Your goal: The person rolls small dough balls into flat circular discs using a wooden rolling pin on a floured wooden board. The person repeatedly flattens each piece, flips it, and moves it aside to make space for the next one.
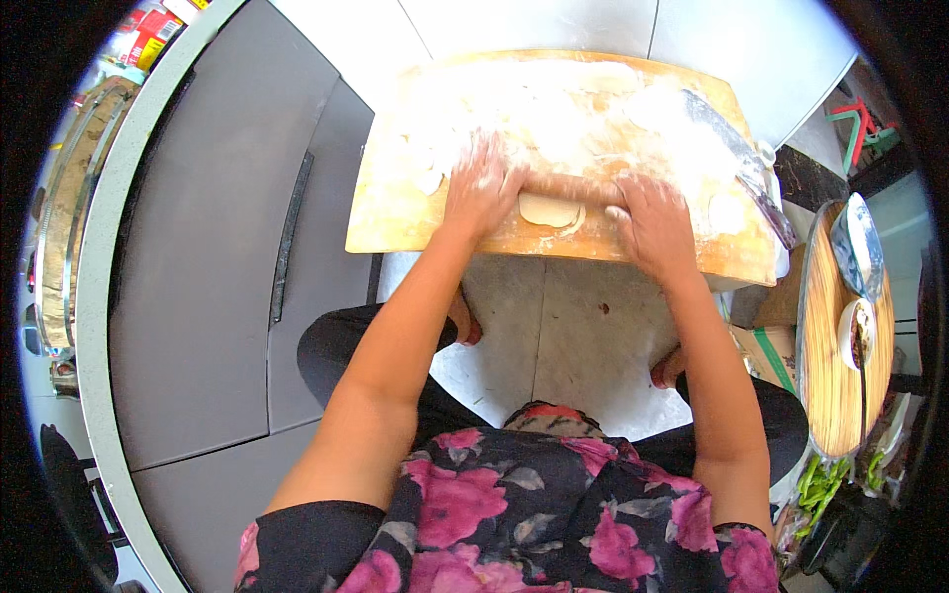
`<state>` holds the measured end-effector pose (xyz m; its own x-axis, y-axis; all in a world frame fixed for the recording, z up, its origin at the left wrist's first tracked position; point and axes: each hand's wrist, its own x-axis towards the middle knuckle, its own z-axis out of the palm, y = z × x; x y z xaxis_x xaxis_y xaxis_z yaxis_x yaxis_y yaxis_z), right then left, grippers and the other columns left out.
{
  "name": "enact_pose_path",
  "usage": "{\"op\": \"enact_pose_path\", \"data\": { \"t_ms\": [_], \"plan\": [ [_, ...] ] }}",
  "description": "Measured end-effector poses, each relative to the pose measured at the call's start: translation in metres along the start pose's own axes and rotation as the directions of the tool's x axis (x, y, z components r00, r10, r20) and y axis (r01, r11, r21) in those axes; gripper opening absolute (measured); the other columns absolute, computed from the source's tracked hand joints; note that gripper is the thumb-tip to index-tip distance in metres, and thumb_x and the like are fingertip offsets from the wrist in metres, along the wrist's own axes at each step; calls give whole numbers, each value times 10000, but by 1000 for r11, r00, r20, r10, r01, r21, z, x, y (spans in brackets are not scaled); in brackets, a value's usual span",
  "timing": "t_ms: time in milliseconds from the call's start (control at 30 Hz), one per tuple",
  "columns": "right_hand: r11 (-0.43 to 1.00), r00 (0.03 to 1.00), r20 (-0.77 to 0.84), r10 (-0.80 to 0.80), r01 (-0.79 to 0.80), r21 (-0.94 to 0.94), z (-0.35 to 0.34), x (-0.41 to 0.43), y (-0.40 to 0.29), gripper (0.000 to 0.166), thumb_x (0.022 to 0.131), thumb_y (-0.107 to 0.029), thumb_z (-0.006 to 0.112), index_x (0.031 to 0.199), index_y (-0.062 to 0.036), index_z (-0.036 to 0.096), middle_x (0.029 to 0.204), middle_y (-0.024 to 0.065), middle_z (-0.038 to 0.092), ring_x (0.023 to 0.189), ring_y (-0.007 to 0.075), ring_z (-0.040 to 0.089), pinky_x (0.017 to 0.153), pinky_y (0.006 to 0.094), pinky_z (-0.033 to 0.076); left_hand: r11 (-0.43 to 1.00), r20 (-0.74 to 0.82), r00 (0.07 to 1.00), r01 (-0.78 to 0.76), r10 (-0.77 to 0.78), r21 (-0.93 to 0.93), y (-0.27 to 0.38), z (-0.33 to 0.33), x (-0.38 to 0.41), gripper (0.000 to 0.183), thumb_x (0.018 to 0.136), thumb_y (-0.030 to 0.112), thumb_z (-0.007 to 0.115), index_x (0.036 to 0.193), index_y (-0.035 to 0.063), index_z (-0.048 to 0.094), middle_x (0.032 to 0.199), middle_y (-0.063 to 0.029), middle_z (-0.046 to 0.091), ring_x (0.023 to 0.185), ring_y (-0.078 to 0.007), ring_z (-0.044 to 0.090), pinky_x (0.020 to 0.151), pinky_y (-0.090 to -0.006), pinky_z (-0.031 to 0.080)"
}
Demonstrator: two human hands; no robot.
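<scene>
A wooden rolling pin [574, 188] lies across a piece of flattened dough [550, 210] near the close edge of a floured wooden board [415, 236]. My left hand [485, 181], dusted with flour, presses on the pin's left end. On its right end rests my right hand [652, 215], also floury, with the thumb tucked under. Another dough round [726, 213] lies to the right of my right hand, and a small dough piece [428, 181] is left of my left hand. A broad-bladed knife [723, 141] lies at the board's right side. Glare washes out the board's far part.
Grey cabinets [222, 222] with a pale countertop edge [104, 296] stand at the left. To the right, a round wooden table [830, 370] bears a blue-and-white bowl [858, 244] and a small white bowl [857, 333]. Green vegetables [819, 485] lie below it, near a cardboard box [767, 356].
</scene>
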<state>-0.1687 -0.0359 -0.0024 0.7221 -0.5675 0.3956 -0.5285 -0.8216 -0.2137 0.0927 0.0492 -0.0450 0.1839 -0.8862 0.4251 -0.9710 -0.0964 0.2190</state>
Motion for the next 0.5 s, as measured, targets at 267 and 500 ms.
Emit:
{"op": "enact_pose_path", "data": {
  "t_ms": [267, 500],
  "plan": [
    [998, 1000, 0, 26, -26, 64, -12, -43, -1, 452, 829, -256, 582, 1218, -58, 467, 1163, 168, 539, 1122, 358, 471, 1017, 473, 311, 998, 92, 996, -17, 22, -57, 43, -33, -25, 553, 886, 350, 505, 1321, 16, 438, 1386, -259, 376, 1330, -396, 284, 1106, -492, 174],
    [999, 999, -45, -29, 30, 20, -17, -18, -14, 437, 831, -275, 588, 1193, -59, 473, 1142, 156, 537, 1072, 354, 485, 954, 484, 342, 999, -13, 1000, -15, 14, -40, 16, -21, -30, 566, 902, 335, 491, 1349, 3, 389, 1388, -273, 360, 1321, -424, 282, 1096, -509, 190]
  ]
}}
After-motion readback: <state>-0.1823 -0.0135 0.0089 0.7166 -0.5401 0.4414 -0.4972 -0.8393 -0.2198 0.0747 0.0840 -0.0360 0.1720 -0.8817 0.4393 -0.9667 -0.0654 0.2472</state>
